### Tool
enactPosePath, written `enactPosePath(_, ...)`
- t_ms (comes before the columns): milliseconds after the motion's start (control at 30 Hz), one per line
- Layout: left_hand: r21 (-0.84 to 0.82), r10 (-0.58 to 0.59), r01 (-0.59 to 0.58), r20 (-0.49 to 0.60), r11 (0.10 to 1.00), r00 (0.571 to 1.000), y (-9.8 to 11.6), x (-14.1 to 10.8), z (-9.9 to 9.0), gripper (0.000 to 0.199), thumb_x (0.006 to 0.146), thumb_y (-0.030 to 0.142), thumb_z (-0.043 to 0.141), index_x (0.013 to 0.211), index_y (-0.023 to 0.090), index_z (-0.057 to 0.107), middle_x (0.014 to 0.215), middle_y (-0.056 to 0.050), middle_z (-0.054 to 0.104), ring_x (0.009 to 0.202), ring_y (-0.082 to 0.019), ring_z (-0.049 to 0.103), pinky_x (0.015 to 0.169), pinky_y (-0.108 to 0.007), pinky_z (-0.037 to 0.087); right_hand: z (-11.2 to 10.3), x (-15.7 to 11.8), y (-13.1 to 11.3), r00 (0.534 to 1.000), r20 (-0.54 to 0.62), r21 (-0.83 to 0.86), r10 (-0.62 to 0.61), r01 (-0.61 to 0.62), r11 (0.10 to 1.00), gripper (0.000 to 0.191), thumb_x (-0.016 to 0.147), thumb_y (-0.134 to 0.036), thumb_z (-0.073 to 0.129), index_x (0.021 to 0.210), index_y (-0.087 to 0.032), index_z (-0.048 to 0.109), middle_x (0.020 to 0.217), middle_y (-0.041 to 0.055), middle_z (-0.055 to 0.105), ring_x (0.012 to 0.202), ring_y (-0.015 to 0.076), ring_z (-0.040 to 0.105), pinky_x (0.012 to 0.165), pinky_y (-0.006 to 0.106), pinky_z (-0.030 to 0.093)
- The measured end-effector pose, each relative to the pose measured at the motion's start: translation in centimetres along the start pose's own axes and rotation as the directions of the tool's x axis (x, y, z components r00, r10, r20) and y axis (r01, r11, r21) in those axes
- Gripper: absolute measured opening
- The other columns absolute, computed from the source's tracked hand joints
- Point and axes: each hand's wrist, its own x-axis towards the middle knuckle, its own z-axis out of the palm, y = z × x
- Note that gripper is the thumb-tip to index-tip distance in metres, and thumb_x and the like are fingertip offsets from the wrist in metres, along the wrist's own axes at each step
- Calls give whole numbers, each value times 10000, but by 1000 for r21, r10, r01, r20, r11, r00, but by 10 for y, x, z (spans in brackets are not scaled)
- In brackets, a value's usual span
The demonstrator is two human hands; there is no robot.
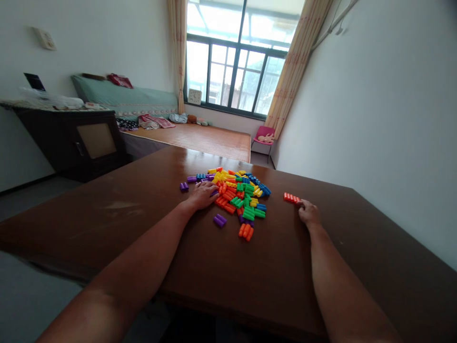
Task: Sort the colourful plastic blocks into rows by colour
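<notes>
A loose heap of plastic building blocks point(228, 196), shaped like joined tubes in orange, yellow, green, blue and purple, lies mid-table. At the heap's left edge rests my left hand point(203, 196), palm down, fingers stretched over the blocks; a purple block point(214, 192) shows by its fingertips. To the right, apart from the heap, my right hand point(309, 212) has its fingers closed at the near end of an orange-red row of joined blocks point(292, 197). The row lies low at the tabletop; the thumb and fingertips are partly hidden.
Stray blocks lie nearer me: a purple one point(220, 220) and an orange one point(246, 232). Another purple block point(184, 186) sits left of the heap. The brown table point(271, 276) has its far edge before a bed point(214, 138). A wall point(385, 105) stands at right.
</notes>
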Motion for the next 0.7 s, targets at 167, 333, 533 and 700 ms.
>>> enactPosePath(167, 1, -3, 3, 3, 1000, 1000, 1, 0, -1, 368, 901, 477, 451, 1164, 285, 622, 1294, -35, 589, 1215, -261, 489, 1029, -442, 347, -24, -5, -39, 996, -80, 183, -25, 40, 982, 263, 767, -200, 494, 946, -168, 685, 1028, 114, 679, 900, 235, 606, 854, 380, 471)
enactPosePath(333, -3, 3, -3, 1, 1000, 1000, 1, 0, -2, 381, 903, 483, 450, 1178, 280, 618, 1288, -37, 590, 1204, -259, 495, 1021, -426, 359, -61, -41, -130, 719, 395, 639, -572, 232, 734, 369, 782, -430, 628, 1050, -182, 676, 929, 51, 681, 772, 164, 600, 718, 289, 495)
enactPosePath(533, 5, -1, 1, -3, 1000, 1000, -1, 0, 1, 385, 905, 492, 449, 1178, 278, 616, 1299, -43, 583, 1220, -249, 486, 1039, -423, 350, -76, -88, -197, 122, 609, 701, -784, 378, 604, 474, 748, -222, 690, 1218, -240, 630, 963, 14, 690, 745, 117, 595, 684, 219, 466)
enactPosePath(700, 1, -5, 5, -4, 1000, 1000, -2, 1, 4, 386, 905, 490, 445, 1177, 274, 615, 1310, -46, 578, 1237, -261, 476, 1055, -460, 329, -78, -91, -198, 150, 636, 652, -757, 420, 631, 386, 738, -146, 663, 1118, -213, 676, 908, 12, 696, 716, 115, 604, 638, 206, 452)
